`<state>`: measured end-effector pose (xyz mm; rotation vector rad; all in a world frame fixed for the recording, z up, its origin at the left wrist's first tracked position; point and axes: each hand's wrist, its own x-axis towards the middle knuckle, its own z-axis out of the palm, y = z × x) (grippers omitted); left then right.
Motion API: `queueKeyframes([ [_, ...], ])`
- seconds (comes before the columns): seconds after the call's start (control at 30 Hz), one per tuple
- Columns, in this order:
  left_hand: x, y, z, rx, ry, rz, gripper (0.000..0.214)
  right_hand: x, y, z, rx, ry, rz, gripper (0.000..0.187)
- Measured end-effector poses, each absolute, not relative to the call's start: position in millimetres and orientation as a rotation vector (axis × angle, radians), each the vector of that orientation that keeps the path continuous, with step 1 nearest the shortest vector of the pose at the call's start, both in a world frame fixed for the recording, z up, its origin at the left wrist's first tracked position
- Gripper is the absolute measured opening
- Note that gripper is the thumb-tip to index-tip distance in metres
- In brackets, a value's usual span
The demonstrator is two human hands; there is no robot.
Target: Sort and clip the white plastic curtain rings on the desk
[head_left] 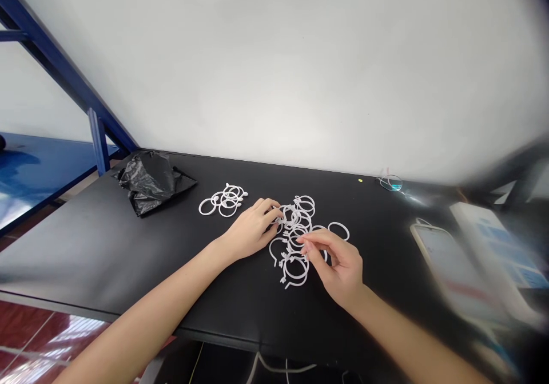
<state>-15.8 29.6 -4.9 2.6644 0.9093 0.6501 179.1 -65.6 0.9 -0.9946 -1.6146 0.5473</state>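
Note:
A loose heap of white plastic shower curtain rings (295, 268) lies on the black table, several of them unclasped with small hooked ends. At the heap's left edge, my left hand (254, 226) has its fingers curled round a ring, thumb below and fingertips above. My right hand (338, 264) comes in from the right over the heap, thumb and index finger pinched at the edge of another ring (297, 237). The exact contact is partly covered by the fingertips. Left of my left hand sits a smaller group of closed rings (229, 200), apart from the heap.
A crumpled black plastic bag (152, 181) lies at the table's back left. To the right are a phone (446, 258), a white and blue box (500, 246) and a clear, glasses-like object (391, 183). A white wall rises behind the black table (141, 264); blue metal framing (77, 80) stands left.

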Motion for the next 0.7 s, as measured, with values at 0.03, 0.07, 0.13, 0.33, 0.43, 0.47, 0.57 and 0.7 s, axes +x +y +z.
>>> queueKeyframes([
  [0.03, -16, 30, -5, 2.665, 0.908, 0.657, 0.019, 179, -66, 1, -0.993, -1.615, 0.547, 0.022],
  [0.07, -15, 30, -5, 2.663, 0.907, 0.664, 0.019, 179, -66, 1, -0.989, -1.615, 0.547, 0.023],
  [0.13, -15, 29, -5, 2.646, 0.903, 0.683, 0.019, 180, -66, 0, -0.987, -1.611, 0.549, 0.024],
  [0.33, -14, 26, 1, 2.301, 0.862, 0.896, 0.015, 180, -64, 0, -0.979, -1.612, 0.549, 0.026],
  [0.43, -12, 26, 3, 2.06, 0.881, 0.966, 0.014, 179, -64, 1, -0.973, -1.612, 0.539, 0.026],
  [0.47, -11, 26, 3, 1.972, 0.898, 0.972, 0.014, 179, -64, 1, -0.971, -1.614, 0.537, 0.027],
  [0.57, -10, 27, 3, 1.652, 0.888, 0.963, 0.02, 179, -65, 1, -0.978, -1.608, 0.509, 0.028],
  [0.7, -9, 25, 5, 1.36, 0.805, 0.888, 0.027, 179, -64, 0, -1.023, -1.569, 0.432, 0.032],
])
